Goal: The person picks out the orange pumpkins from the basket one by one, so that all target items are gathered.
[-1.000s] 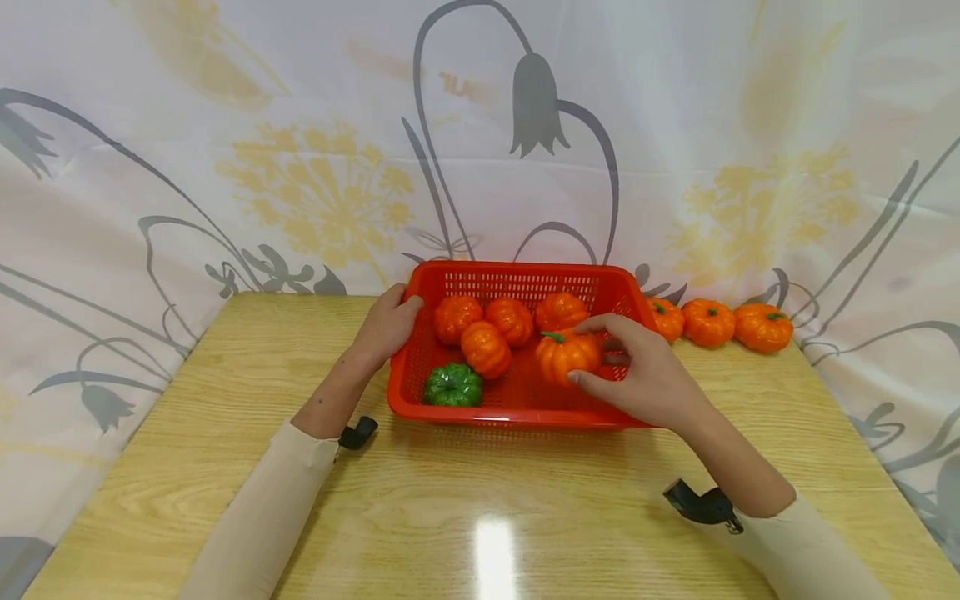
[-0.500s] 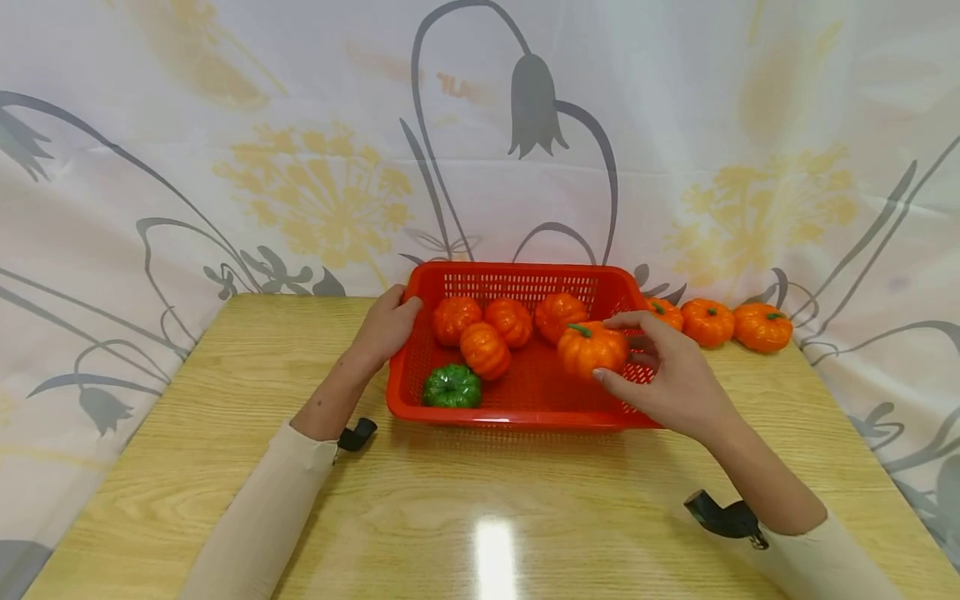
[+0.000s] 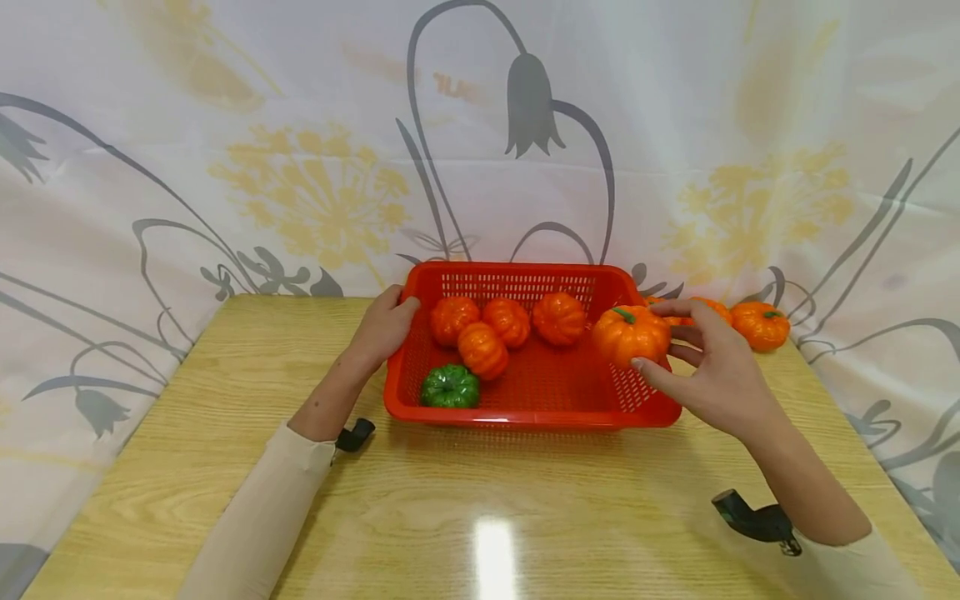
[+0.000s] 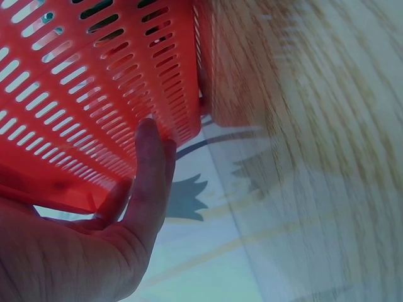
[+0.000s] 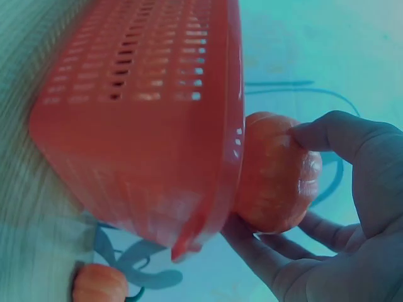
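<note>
A red plastic basket (image 3: 525, 418) with slotted walls stands on the table. My left hand (image 3: 384, 325) grips its left rim; the left wrist view has the fingers (image 4: 151, 170) against the outside of the slotted wall (image 4: 69, 82). Over the basket's right end, my right hand (image 3: 723, 367) holds a small orange pumpkin (image 3: 632, 336) with a green stem, thumb and fingers on opposite sides. In the right wrist view this pumpkin (image 5: 280, 176) appears just above the rim, partly hidden by it. Inside the basket lie several orange pumpkins (image 3: 483, 350) and one green pumpkin (image 3: 450, 387).
More orange pumpkins (image 3: 761, 326) sit on the table right of the basket, some partly hidden behind my right hand. The wooden table (image 3: 420, 508) ends at a flower-patterned curtain (image 3: 315, 83) behind the basket.
My right hand has carried the orange pumpkin rightward, from above the inside of the basket to its right end. My left hand keeps its hold on the rim, and the basket stays put.
</note>
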Action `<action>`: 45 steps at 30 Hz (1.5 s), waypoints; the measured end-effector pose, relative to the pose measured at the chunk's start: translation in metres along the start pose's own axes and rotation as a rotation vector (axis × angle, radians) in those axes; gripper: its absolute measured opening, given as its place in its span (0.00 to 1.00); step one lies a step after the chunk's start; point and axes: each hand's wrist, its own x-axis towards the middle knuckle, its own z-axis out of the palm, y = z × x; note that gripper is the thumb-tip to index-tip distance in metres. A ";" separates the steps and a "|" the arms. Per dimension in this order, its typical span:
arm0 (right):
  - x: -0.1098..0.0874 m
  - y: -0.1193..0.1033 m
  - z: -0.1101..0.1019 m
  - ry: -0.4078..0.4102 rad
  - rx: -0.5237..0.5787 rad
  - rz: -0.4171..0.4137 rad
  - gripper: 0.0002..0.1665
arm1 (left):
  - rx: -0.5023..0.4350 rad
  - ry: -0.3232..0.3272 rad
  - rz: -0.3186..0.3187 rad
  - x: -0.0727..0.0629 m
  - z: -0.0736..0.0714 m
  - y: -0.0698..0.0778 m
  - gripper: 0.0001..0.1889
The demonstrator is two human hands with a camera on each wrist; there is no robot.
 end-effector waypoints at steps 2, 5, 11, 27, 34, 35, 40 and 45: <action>0.001 0.002 -0.003 0.006 0.002 -0.003 0.38 | 0.001 0.000 -0.002 0.000 0.000 0.000 0.22; 0.002 0.007 -0.009 -0.001 0.017 -0.008 0.39 | 0.003 0.002 0.000 0.000 0.000 -0.001 0.22; 0.003 0.016 -0.021 -0.016 0.050 0.043 0.40 | 0.001 0.001 -0.006 0.000 -0.001 -0.002 0.23; 0.008 0.045 -0.046 -0.093 0.054 0.061 0.46 | 0.030 -0.009 -0.003 0.000 -0.001 0.000 0.24; 0.011 0.059 -0.051 -0.111 0.002 0.094 0.41 | 0.039 -0.009 -0.002 0.001 -0.002 0.001 0.23; 0.011 0.061 -0.052 -0.114 -0.007 0.100 0.41 | 0.038 -0.010 -0.002 0.001 -0.002 0.001 0.23; 0.014 0.072 -0.052 -0.145 -0.063 0.145 0.42 | 0.034 -0.017 -0.002 0.001 -0.003 0.001 0.23; 0.014 0.077 -0.052 -0.190 -0.053 0.180 0.43 | 0.034 -0.027 -0.003 0.002 -0.004 0.001 0.23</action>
